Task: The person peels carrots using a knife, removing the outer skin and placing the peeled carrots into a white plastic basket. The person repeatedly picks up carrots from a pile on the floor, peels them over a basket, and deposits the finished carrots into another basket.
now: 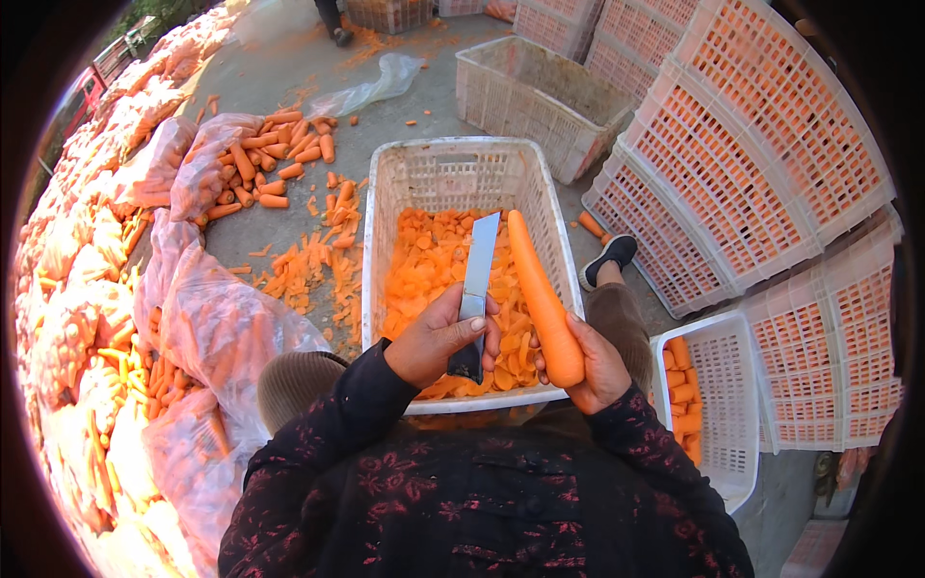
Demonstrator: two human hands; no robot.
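Observation:
My left hand (448, 339) is closed around the dark handle of a knife (479, 264). Its flat, wide blade points up and away from me, with a slanted tip. In my right hand (596, 365) is a large whole carrot (540, 296), gripped by its thick end, its narrower end pointing away. Knife and carrot are side by side, apart, above a white plastic crate (462, 148) between my knees. Orange carrot peelings and cut pieces (426, 274) cover the crate's bottom.
Left are plastic bags of carrots (224, 318), loose carrots (267, 159) and floor scraps (311, 267). At right, a white crate (723, 404) holds carrots beside stacked filled crates (730, 152). Another crate (535, 94) stands ahead. A person's leg (331, 18) shows far off.

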